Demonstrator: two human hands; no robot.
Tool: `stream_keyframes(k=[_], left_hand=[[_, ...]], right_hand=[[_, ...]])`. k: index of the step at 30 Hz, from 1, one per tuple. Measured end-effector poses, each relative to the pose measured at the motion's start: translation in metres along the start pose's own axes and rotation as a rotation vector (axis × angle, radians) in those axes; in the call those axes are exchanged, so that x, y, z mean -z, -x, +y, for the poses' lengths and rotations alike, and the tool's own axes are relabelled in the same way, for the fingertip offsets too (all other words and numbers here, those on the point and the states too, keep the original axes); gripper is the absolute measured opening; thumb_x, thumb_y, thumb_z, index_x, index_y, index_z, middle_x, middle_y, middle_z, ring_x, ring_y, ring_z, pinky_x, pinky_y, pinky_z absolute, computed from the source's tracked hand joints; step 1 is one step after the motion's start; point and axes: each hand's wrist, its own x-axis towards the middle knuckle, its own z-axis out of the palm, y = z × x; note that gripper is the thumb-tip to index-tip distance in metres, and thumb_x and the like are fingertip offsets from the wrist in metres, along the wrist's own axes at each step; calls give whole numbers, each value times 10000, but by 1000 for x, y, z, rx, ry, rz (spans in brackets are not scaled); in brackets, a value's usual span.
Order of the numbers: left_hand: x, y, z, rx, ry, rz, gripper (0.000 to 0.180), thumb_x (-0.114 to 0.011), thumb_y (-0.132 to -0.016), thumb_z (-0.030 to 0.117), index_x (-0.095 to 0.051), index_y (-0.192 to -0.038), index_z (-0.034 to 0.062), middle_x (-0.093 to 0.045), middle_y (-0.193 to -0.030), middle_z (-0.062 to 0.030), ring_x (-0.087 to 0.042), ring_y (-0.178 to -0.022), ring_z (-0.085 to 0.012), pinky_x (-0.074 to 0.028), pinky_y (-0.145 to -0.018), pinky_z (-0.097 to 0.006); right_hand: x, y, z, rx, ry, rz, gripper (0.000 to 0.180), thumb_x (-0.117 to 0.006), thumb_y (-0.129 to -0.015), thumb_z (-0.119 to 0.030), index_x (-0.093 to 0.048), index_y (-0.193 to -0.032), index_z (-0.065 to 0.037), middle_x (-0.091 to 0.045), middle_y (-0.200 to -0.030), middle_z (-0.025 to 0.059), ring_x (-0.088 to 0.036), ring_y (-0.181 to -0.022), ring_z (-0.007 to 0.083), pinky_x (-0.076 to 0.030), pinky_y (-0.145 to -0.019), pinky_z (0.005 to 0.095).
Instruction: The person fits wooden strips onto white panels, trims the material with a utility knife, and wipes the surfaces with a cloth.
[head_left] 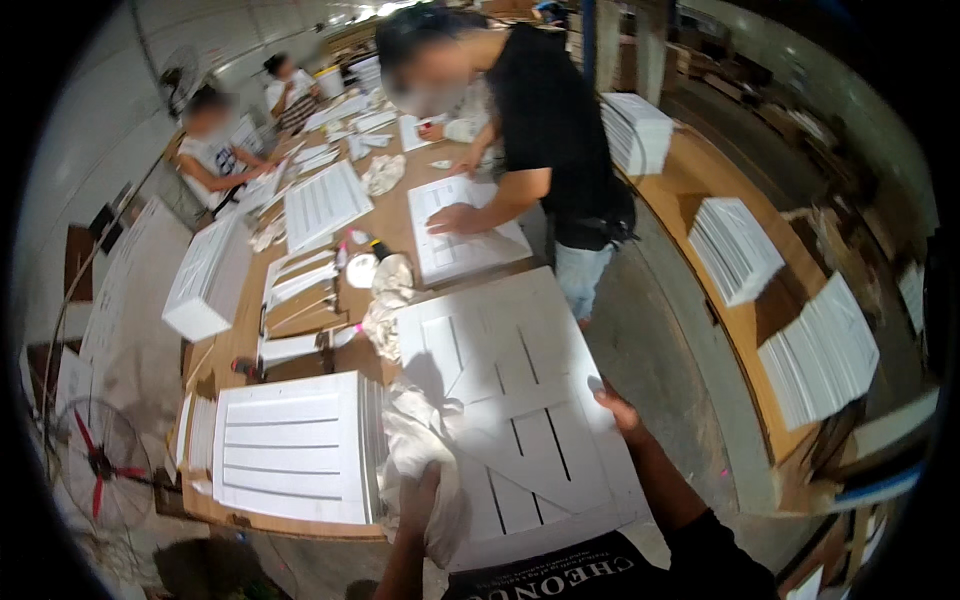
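In front of me lies a white slatted panel (560,340) with dark slots and a diagonal strip across it. My right hand (618,408) is closed on its right edge, the thumb on top and the other fingers mostly hidden. A crumpled white cloth (415,425) is bunched in my left hand (420,490), against the panel's left edge. To the left of the cloth stands a stack of white slotted panels (290,430). Another white cloth (390,300) sits just beyond my panel.
Across the wooden table (285,365), a person in black (555,120) leans over another white panel (450,255). Two more people sit at the far left. A screwdriver (245,370) lies by the near stack. Panel stacks (735,250) stand on the right bench. A fan (100,460) is at lower left.
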Motion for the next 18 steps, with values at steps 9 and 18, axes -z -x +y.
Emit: stream_keyframes(k=[9, 18], left_hand=[[48, -36, 0, -421, -230, 322, 256, -541, -875, 137, -579, -1043, -52, -625, -933, -70, -559, -822, -168, -450, -725, -311], [-7, -144, 55, -760, -820, -62, 520, -518, -729, -24, -447, -1243, -58, -366, -1401, -172, -307, -1320, -310, -288, -1055, -358]], right_hand=[[3, -12, 7, 99, 253, 99, 724, -516, -873, -177, -103, -1435, 15, -171, -1475, 191, -165, -1369, 266, -161, -1097, 370], [-22, -18, -33, 50, 704, 94, 994, -707, -714, -205, -62, -1435, 25, -148, -1472, 244, -97, -1387, 322, -112, -1112, 368]])
